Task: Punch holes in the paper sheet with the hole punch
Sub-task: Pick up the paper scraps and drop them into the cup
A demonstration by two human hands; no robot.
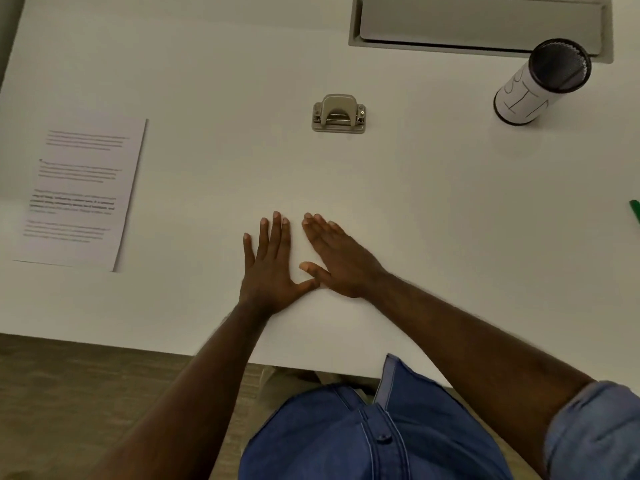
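Observation:
A printed paper sheet (81,194) lies flat at the left of the white table (450,202). A small grey hole punch (339,114) stands near the table's middle, farther from me than my hands. My left hand (268,265) rests palm down on the table with its fingers spread and holds nothing. Beside it, my right hand (337,258) also lies flat and open, and the two thumbs nearly touch. Both hands are well below the punch and to the right of the sheet.
A black mesh pen cup (542,83) wrapped in white paper stands at the back right. A grey cable hatch (481,24) is set into the far edge. A green object (635,209) pokes in at the right edge. The table's near edge runs just below my wrists.

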